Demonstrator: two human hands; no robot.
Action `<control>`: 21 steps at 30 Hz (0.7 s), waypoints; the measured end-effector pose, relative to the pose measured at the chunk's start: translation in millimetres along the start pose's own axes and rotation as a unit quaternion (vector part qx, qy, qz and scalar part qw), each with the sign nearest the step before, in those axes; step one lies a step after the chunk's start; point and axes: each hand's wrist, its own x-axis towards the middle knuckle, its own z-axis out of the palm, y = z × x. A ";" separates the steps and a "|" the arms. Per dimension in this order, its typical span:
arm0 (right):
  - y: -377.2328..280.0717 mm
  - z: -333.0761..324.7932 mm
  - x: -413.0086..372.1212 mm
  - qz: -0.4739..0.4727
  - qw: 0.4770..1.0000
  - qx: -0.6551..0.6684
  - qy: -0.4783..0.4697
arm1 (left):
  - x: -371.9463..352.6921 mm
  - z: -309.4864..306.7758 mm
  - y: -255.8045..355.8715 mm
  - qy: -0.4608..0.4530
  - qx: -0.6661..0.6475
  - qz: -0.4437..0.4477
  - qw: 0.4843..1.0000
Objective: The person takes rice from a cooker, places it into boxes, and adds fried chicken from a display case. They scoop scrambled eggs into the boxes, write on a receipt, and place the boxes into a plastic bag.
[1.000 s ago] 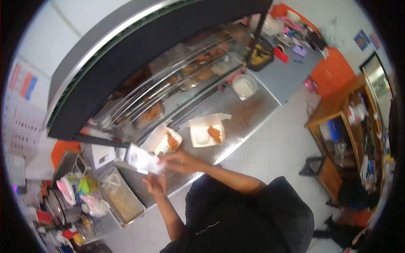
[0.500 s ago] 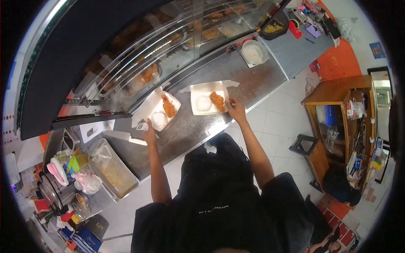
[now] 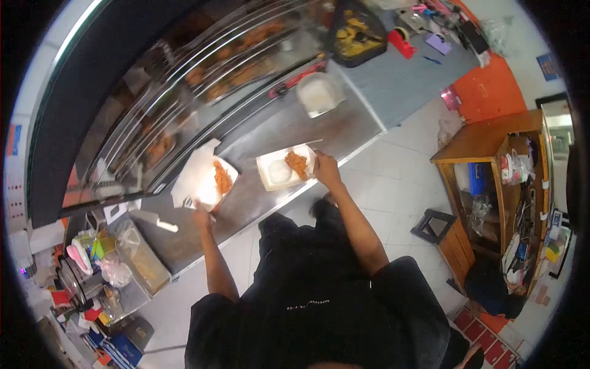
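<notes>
Two open paper boxes lie on the metal counter. The right box holds a white rice mound and a piece of fried chicken. My right hand grips its right side, fingers closed on the edge. In the left box fried chicken lies beside a white mound washed out by glare. My left hand is closed on that box's near lower edge. A knife with a white handle rests on the counter to the left of my left hand.
A glass case with fried food runs behind the counter. White bowls stand farther right, near a black tray of yellow food. A metal tray lies at left. A wooden shelf stands at right.
My right hand has closed on the right box, which now sits nearer the counter's front edge. My left hand has taken hold of the left box. The camera view has shifted.
</notes>
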 end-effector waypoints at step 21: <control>307.2 -298.2 210.7 0.012 0.990 -0.079 0.118 | -320.1 268.7 261.3 -0.192 -0.134 0.035 0.971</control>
